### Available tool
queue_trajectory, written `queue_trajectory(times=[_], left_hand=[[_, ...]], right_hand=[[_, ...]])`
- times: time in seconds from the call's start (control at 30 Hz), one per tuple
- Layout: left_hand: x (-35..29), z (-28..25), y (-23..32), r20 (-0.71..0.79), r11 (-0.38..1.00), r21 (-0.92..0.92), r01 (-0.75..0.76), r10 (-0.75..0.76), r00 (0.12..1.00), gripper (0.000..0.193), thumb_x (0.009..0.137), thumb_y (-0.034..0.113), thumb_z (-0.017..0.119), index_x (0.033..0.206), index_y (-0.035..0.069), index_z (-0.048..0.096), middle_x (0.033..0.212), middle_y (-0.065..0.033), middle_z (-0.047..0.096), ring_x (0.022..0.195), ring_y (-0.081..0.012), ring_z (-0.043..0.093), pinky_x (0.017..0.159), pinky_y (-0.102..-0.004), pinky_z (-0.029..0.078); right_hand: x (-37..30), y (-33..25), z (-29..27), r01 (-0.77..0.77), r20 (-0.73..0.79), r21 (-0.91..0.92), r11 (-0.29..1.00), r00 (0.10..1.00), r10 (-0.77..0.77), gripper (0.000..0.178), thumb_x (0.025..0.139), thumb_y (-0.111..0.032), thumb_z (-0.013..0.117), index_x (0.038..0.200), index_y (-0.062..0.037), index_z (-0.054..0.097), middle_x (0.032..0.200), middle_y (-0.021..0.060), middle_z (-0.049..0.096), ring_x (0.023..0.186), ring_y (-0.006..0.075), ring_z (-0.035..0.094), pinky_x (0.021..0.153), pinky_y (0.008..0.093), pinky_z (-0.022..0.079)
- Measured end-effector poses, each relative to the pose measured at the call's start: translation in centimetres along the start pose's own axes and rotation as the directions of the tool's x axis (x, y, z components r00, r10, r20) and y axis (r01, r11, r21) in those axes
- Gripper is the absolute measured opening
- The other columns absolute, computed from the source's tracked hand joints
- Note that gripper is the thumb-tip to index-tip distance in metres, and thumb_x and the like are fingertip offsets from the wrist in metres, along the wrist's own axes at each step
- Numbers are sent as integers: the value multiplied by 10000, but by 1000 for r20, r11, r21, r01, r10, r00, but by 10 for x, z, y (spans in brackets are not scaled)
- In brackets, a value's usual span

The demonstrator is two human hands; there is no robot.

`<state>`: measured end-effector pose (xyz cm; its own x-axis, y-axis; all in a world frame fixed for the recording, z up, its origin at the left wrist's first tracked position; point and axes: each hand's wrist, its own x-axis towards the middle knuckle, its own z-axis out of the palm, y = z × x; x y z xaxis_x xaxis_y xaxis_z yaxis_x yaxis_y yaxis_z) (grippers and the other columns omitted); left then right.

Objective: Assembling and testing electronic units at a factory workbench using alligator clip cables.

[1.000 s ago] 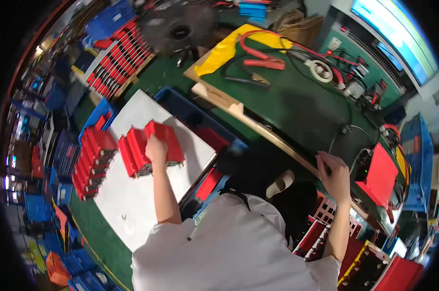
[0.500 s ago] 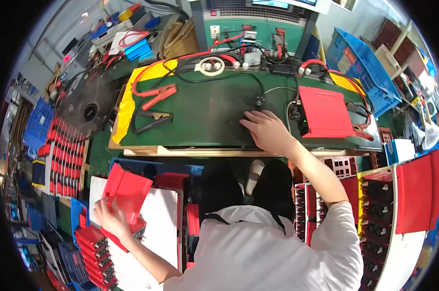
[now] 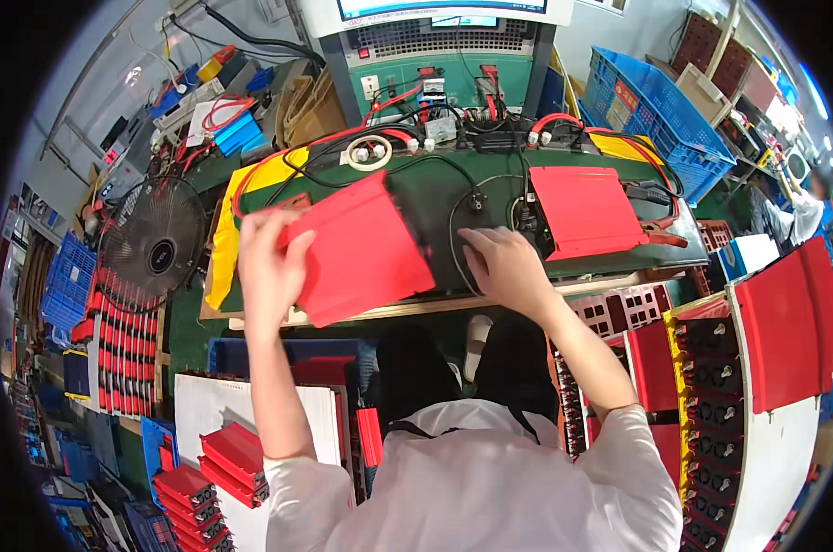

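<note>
My left hand [image 3: 277, 260] grips the left side of a red inverter [image 3: 361, 258], a flat ribbed metal box, tilted over the left half of the green workbench [image 3: 426, 198]. Its lower edge reaches past the bench's front. My right hand [image 3: 509, 267] is at the front of the bench, fingers apart and nothing seen in them. Beside those fingers runs a thin grey cable [image 3: 451, 230], and a black plug [image 3: 477, 201] lies just beyond. Farther right lies a second red inverter [image 3: 587, 212], with black connectors at its left end. The held inverter mostly hides the clamps behind it.
Red inverters [image 3: 232, 455] are stacked on a white board [image 3: 315, 414] at my left. More stand in racks at my right, beside a leaning red panel [image 3: 785, 327]. A black fan [image 3: 154, 244] stands left of the bench, a blue crate [image 3: 651, 110] behind it at right.
My left hand has lifted the inverter from the white board at left up over the bench. My right hand has drawn back slightly from the plug. The view has shifted.
</note>
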<state>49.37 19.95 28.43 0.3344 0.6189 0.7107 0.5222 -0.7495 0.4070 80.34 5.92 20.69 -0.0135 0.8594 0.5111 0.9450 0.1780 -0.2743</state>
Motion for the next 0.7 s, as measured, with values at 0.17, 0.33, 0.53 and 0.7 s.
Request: queue_trajectory(times=[0.17,0.33,0.53,0.7], left_hand=[[58,70,-2,248,996,77,-40,20,969,255,851,233,807,1025,78,702,887,-189,651,904,-394,637,822,-488,518],[79,117,-38,406,993,105,50,-89,909,243,926,255,728,1069,60,721,977,-210,720,1017,-400,654,920,-492,516],[70,123,-108,439,999,-2,-54,49,897,306,1016,298,608,1117,45,748,1100,-188,717,1077,-404,657,956,-477,515],[70,68,-182,491,966,259,29,-157,857,493,1008,501,594,1269,96,700,1272,-194,688,1233,-400,611,1060,-496,472]], right_hand=[[-11,-20,-11,-202,26,258,945,979,202,315,1020,-242,632,1236,-20,691,827,153,744,746,372,715,657,443,556],[-9,-18,7,-275,139,215,937,958,249,471,1005,-399,661,1272,-11,661,670,117,696,642,369,695,604,449,555],[3,-23,19,-336,145,203,920,939,311,552,973,-441,694,1306,-4,636,653,111,699,623,342,704,589,443,551],[7,-12,16,-426,147,254,868,904,400,569,984,-431,691,1316,30,644,594,106,668,552,293,678,558,402,511]])
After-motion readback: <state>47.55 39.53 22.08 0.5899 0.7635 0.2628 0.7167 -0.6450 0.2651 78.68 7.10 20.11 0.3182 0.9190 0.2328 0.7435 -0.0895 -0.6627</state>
